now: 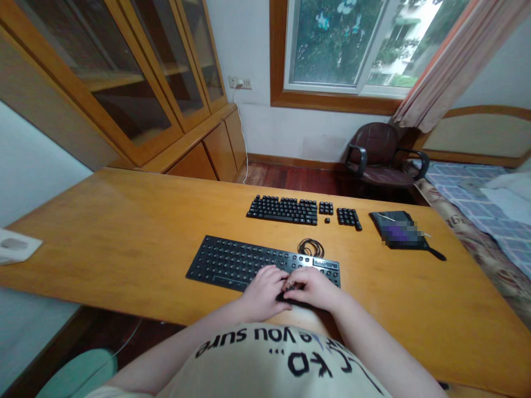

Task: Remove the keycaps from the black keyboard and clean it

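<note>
A black keyboard (232, 260) with its keycaps off lies at a slant on the wooden table, close to my body. My left hand (265, 290) is closed over its near edge, fingers bent on top and thumb at the front. Against it, my right hand (313, 287) curls over the right part of the keyboard, thumb and fingertips drawn together. Whatever sits between those fingertips is too small to make out. Beyond the keyboard, loose black keycaps (284, 210) are laid out in keyboard order, with a number-pad group (349, 218) at their right.
A coiled black cable (311, 248) lies just behind the keyboard. Farther right is a black pouch (398, 229) with a strap and a blurred patch. A white object (19, 246) stands at the table's left edge. An office chair (379, 152) is beyond the table.
</note>
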Demonstrator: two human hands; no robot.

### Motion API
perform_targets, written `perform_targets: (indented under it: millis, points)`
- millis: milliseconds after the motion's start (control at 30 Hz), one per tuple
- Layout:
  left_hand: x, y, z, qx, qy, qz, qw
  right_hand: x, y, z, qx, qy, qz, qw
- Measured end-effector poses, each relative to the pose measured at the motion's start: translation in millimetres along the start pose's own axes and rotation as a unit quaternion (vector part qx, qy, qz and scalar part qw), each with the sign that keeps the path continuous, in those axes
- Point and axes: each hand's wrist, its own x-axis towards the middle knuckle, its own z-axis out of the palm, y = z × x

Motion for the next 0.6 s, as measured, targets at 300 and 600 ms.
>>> perform_targets:
  millis: [300, 600]
  points:
    - [-2.9, -3.1, 3.8, 0.038, 0.013, 0.031, 0.999, -2.0, 5.3, -0.4, 0.065, 0.049, -0.059, 0.995]
    - [-1.0, -4.4, 2.8, 0.015, 0.003, 0.006, 1.0, -2.3, 20.1, 6.1, 0.162, 0.196, 0.05, 0.966]
